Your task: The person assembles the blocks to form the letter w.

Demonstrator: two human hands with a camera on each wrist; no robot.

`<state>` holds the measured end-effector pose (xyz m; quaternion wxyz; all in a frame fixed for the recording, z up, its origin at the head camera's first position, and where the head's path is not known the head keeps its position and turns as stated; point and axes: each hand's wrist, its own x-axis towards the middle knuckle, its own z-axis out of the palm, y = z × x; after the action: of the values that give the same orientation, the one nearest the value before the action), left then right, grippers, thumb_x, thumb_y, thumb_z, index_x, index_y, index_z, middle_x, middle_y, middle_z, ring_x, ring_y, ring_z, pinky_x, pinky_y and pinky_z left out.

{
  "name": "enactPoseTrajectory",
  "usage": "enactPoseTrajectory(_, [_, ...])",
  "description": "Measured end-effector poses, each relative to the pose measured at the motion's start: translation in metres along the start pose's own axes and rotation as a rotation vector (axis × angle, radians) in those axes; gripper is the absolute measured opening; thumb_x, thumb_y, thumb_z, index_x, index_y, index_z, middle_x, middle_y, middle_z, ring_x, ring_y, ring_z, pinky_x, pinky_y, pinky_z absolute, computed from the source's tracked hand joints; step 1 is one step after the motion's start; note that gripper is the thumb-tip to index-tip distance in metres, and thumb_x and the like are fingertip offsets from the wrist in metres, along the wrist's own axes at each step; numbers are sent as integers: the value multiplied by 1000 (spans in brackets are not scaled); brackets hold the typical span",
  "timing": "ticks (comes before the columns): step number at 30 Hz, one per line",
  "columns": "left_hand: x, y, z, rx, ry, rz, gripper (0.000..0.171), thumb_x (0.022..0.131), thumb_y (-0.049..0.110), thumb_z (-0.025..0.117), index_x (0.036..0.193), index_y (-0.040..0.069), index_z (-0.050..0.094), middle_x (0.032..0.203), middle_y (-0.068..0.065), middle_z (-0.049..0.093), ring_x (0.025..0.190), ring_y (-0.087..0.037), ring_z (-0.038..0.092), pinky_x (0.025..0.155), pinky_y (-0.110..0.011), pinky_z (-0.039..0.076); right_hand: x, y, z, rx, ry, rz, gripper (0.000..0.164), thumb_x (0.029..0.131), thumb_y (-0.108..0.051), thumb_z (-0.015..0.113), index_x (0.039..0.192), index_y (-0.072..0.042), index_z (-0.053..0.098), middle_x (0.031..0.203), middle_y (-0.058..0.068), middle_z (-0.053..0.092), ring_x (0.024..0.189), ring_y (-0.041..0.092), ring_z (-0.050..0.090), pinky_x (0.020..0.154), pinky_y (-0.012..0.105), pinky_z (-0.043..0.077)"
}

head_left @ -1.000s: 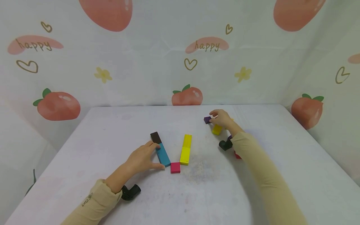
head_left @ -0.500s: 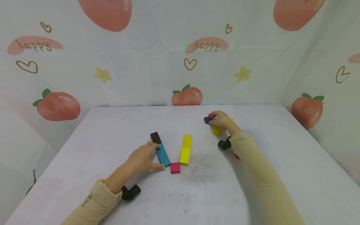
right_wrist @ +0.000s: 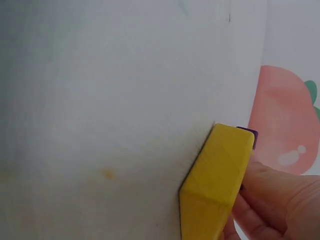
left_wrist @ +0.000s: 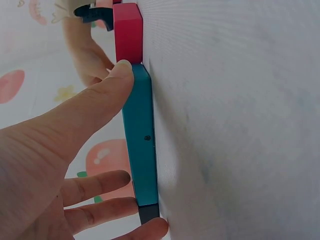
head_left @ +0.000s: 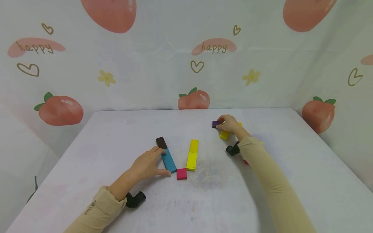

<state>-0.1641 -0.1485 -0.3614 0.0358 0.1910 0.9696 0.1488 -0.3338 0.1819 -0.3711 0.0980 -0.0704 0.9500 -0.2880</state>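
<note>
Far right on the table, my right hand pinches the purple block; small, stiff, light, best held by its side faces; left hand rests open against the blue block

You look down on a scene lit evenly and brightly, soft and diffuse, with no hard glare on the white table. Faint shadows pool under your left hand and along your right sleeve, on its left side. The head view bows at its edges, the table's sides splaying outward. Your left wrist view holds the teal block fairly sharp while the backdrop washes out pale. In your right wrist view the yellow block is crisp, the peach print behind it soft.
</note>
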Motion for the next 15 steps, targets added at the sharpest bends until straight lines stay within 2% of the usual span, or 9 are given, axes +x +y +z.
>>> enactPoseTrajectory(5, [0,0,0,2,-4,-5,76,67,48,80,122,3,53,126,-16,54,105,-29,58,90,-44,51,-6,-4,-3,24,13,-24,36,89,-20,62,118,1,56,115,19,57,97,28,54,86,34,50])
enactPoseTrajectory(7, [1,0,0,2,-7,-11,76,67,48,80,122,3,53,127,-16,54,105,-29,58,90,-44,51,-13,-11,-6,29,-2,-12,37,91,-18,59,122,1,54,120,20,55,104,31,52,92,37,48])
enactPoseTrajectory(15, [1,1,-1,1,-17,-24,77,67,48,80,123,3,53,127,-16,53,105,-29,58,90,-45,51,-26,-21,-5,20,-16,-60,38,89,-18,62,120,3,53,116,22,56,104,32,54,92,38,49])
